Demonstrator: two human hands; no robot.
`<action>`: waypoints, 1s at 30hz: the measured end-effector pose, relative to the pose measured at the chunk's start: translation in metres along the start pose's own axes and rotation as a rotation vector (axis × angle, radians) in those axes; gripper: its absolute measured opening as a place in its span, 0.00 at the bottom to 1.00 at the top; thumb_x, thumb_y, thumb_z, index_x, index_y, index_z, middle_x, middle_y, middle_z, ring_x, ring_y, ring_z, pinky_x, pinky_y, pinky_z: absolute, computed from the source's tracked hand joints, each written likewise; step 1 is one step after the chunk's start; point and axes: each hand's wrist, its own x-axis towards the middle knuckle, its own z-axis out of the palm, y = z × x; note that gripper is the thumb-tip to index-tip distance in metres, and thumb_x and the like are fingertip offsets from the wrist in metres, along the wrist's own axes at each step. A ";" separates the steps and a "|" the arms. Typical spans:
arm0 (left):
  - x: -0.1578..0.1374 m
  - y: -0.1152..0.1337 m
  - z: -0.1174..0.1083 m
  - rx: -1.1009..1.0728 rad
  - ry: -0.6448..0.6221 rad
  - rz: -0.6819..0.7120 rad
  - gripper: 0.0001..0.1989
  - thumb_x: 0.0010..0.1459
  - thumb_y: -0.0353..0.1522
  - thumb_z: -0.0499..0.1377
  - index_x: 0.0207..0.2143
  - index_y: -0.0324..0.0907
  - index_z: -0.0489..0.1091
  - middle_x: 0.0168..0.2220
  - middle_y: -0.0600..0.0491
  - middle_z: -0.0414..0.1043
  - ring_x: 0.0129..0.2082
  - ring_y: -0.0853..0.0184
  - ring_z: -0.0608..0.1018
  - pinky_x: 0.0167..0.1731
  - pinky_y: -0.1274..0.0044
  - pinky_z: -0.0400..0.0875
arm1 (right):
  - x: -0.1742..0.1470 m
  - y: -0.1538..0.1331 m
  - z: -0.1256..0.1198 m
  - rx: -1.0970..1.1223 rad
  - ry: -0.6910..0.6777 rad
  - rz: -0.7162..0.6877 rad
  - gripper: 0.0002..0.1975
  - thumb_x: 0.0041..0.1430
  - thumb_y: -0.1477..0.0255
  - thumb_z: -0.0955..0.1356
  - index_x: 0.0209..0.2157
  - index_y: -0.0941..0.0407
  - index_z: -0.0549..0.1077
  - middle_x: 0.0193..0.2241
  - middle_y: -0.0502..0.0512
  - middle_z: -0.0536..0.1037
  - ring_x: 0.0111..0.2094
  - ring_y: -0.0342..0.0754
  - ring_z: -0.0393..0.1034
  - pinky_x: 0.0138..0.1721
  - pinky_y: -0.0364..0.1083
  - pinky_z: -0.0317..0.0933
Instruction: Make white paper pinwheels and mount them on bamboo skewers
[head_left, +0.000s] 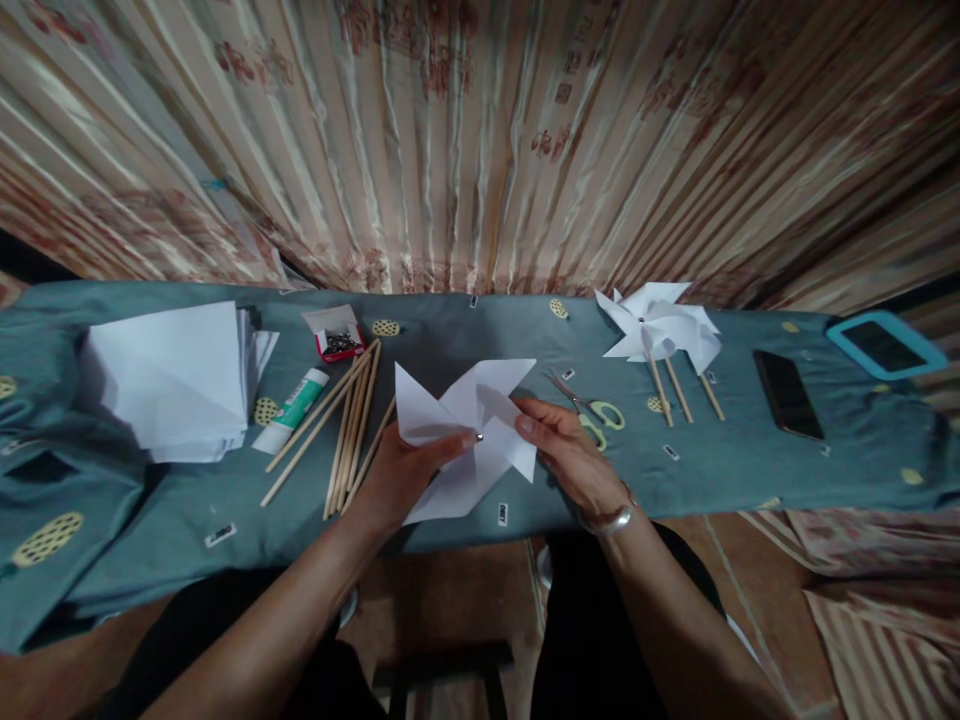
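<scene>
A white paper pinwheel (480, 395) with a small metal pin at its centre is held up over the near edge of the table. My left hand (405, 465) grips it from the left, the thumb reaching along the paper to the pin and the other fingers hidden behind. On the other side my right hand (562, 445) pinches a blade between thumb and fingers. Just beyond the right hand lie scissors (604, 415) with yellow-green handles. Several wooden sticks (352, 430) rest beside the left hand, some partly hidden by it.
Farther left are a paper stack (169, 380), a glue stick (296, 410) and a red box of metal pins (337, 338). At the right stand out finished pinwheels (656, 320) on sticks, a dark phone (787, 393) and a blue-framed tablet (885, 343). A curtain (480, 150) hangs behind the cloth-covered table (720, 460).
</scene>
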 end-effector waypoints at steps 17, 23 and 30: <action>-0.003 -0.002 0.006 0.096 0.058 -0.064 0.13 0.36 0.33 0.71 0.27 0.37 0.79 0.27 0.49 0.81 0.25 0.65 0.79 0.27 0.78 0.73 | -0.002 0.007 0.009 0.076 -0.014 0.104 0.11 0.42 0.67 0.78 0.30 0.55 0.82 0.26 0.46 0.81 0.23 0.39 0.68 0.25 0.39 0.60; -0.002 -0.007 0.004 0.131 0.024 -0.018 0.15 0.39 0.35 0.71 0.31 0.37 0.79 0.31 0.48 0.82 0.31 0.62 0.81 0.34 0.75 0.76 | -0.004 0.006 0.010 0.087 -0.013 0.113 0.13 0.41 0.67 0.79 0.33 0.54 0.82 0.28 0.47 0.82 0.25 0.41 0.70 0.29 0.42 0.62; -0.001 -0.003 0.005 0.121 0.041 -0.046 0.19 0.38 0.35 0.71 0.34 0.35 0.79 0.35 0.46 0.82 0.34 0.60 0.82 0.37 0.74 0.77 | -0.003 0.009 0.010 0.106 -0.020 0.099 0.14 0.42 0.68 0.79 0.35 0.53 0.82 0.29 0.47 0.82 0.27 0.42 0.72 0.32 0.43 0.64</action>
